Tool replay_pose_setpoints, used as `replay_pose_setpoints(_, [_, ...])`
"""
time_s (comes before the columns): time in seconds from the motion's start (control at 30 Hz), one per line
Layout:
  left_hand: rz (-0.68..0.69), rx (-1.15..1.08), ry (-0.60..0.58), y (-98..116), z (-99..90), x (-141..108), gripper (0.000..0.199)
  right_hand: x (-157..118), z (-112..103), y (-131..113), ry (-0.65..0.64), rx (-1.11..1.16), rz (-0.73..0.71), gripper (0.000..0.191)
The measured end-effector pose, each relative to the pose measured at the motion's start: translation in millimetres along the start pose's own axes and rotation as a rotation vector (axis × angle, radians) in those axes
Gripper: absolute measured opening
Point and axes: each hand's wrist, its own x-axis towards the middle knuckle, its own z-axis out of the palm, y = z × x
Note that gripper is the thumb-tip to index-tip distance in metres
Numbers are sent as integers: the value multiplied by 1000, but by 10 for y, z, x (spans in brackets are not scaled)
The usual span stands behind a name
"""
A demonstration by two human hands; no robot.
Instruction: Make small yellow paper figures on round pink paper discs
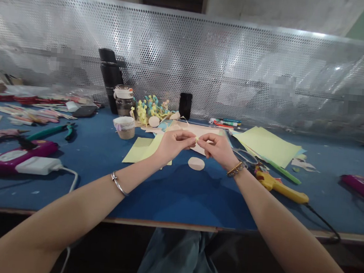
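My left hand [175, 145] and my right hand [216, 148] meet over the middle of the blue table, fingertips almost touching. Between them they pinch a small yellow piece [196, 140], mostly hidden by the fingers; it looks like paper. Just below lies a pale oval disc [196, 163], flat on the table and apart from both hands. Yellow paper sheets [138, 149] lie beside and partly behind my left hand. Pale pink paper [200, 148] shows beneath and behind the fingers.
Left stand a paper cup [125, 128], a lidded jar [124, 101] and a black bottle [109, 81], near yellow and blue paper flowers [148, 109]. Pliers [50, 132] and a purple power strip [19, 156] lie farther left. Right are scissors [245, 155], a yellow glue gun [281, 188] and yellow sheets [267, 145].
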Motion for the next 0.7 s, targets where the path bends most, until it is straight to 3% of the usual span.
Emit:
replay_pose_setpoints(0.3, [23, 112, -72, 56, 14, -14, 17, 5, 2, 8, -3, -22, -34, 30])
replay_pose_setpoints(0.7, [41, 148, -73, 32, 7, -15, 17, -5, 27, -3, 15, -61, -70, 25])
